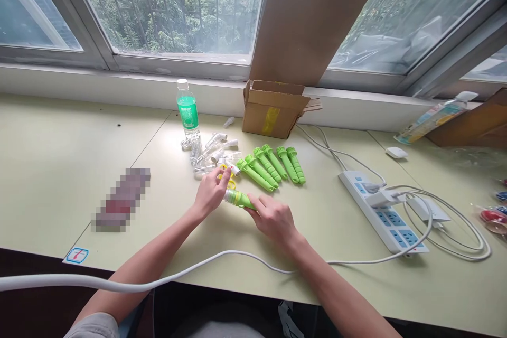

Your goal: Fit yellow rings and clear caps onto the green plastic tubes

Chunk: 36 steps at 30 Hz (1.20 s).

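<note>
My right hand (275, 219) grips a bright green plastic tube (246, 202), which lies at a slant over the table and has a clear ribbed end (230, 196). That clear end meets the side of my left hand (212, 190). The left thumb and fingers are closed near a white-ended clear piece (235, 170); what they hold is hard to see. Yellow ring shapes (228, 185) show just behind. Several clear plastic caps (204, 158) lie loose beyond my left hand. Several more green tubes (259, 175) rest in a row beyond my right hand.
Behind the caps stands a bottle (187, 112) with a green label. An open cardboard box (273, 111) sits by the window. To the right are a power strip (384, 214) and coiled cables. One white cable (198, 270) crosses in front of me, over the left forearm.
</note>
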Tool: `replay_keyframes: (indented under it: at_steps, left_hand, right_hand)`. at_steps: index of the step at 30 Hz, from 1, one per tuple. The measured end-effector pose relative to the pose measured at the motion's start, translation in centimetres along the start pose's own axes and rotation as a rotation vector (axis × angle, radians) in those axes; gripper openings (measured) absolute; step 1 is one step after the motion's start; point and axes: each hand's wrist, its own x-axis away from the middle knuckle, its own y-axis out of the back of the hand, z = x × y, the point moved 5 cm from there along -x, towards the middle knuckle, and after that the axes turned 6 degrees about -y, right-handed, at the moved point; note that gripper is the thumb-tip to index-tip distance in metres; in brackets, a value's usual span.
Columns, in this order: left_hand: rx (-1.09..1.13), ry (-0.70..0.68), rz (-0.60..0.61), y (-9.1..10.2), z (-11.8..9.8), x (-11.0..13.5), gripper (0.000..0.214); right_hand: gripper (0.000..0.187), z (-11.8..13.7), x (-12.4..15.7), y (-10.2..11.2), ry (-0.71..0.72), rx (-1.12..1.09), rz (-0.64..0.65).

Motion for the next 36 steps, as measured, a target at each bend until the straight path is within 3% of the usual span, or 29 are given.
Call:
replay_keyframes:
  at_steps: [4, 16, 19, 23, 28, 33, 36]
  left_hand:
    - [-0.035, -0.013, -0.018, -0.4, 0.6, -0.1, 0.035]
    - [-0.084, -0.385, -0.135, -0.1, -0.5, 0.7, 0.017]
    - [-0.103, -0.556, -0.166, 0.1, -1.0, 1.1, 0.011]
    - [-0.131, -0.78, -0.196, 0.6, -1.5, 1.6, 0.01]
    - [-0.167, -0.743, -0.185, 0.4, -1.1, 1.0, 0.03]
    - [-0.091, -0.616, -0.19, 0.5, -0.6, 0.6, 0.042]
    - [-0.135, -0.506, -0.225, 1.0, 0.1, 0.1, 0.036]
  right_hand:
    - [0.037, 0.2, 0.2, -0.2, 0.056, 0.041, 0.003]
    - [0.023, 0.6, 0.3, 0.1, -0.158, -0.632, 0.364]
    - [0.026, 0.8, 0.3, 0.3, -0.198, -0.835, 0.478]
    - [0.027, 0.9, 0.1, 0.5, -0.209, -0.937, 0.523]
    - [0.029, 0.0, -0.3, 0.2, -0.181, -0.806, 0.398]
    - [0.031, -2.9, -0.3, 0.7, -0.153, -0.561, 0.1]
    - [0.037, -6.0, -0.1, 1.7, -0.293, -0.376, -0.124]
